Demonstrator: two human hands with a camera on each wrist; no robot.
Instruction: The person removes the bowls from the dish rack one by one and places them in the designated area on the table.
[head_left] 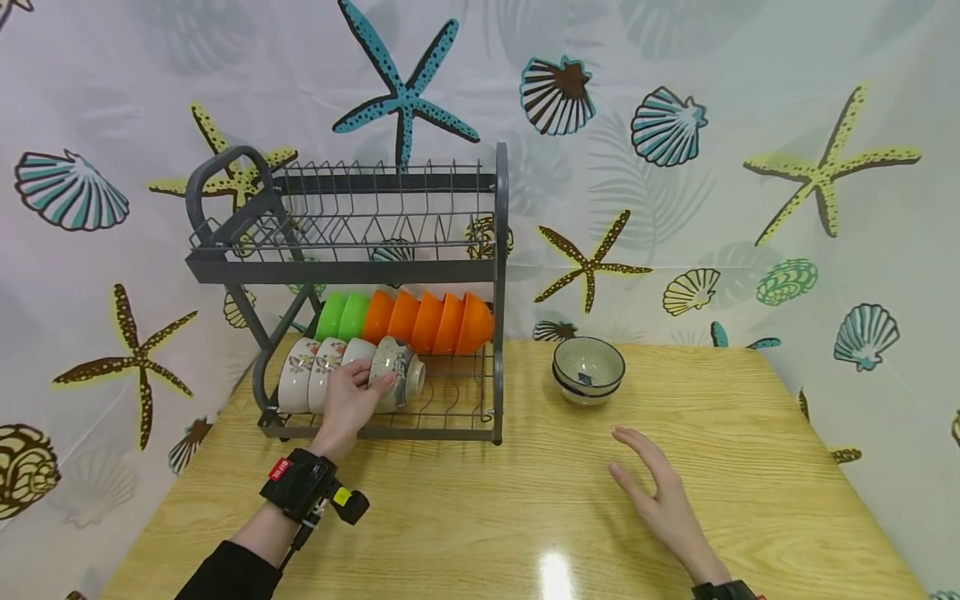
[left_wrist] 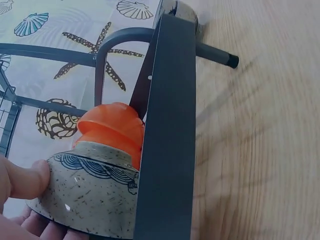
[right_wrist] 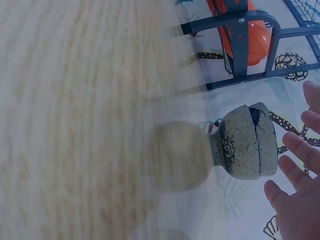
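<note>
On the lower tier of a dark grey dish rack, my left hand (head_left: 351,402) pinches a speckled ceramic bowl (head_left: 388,372) with a blue wave pattern. The bowl stands on its side, its foot facing right. In the left wrist view, the thumb lies on the outside of this speckled bowl (left_wrist: 92,192) and the fingers are at its rim. My right hand (head_left: 663,504) hovers over the table with its fingers spread, holding nothing. Ahead of it stand two nested speckled bowls (head_left: 588,368), also visible beyond the fingers in the right wrist view as stacked bowls (right_wrist: 245,142).
White floral bowls (head_left: 298,379) stand on edge left of the held bowl. Behind are green bowls (head_left: 341,317) and several orange bowls (head_left: 427,323). The rack's upper tier (head_left: 360,271) overhangs them. A wooden table (head_left: 465,517) meets a patterned cloth backdrop (head_left: 675,250).
</note>
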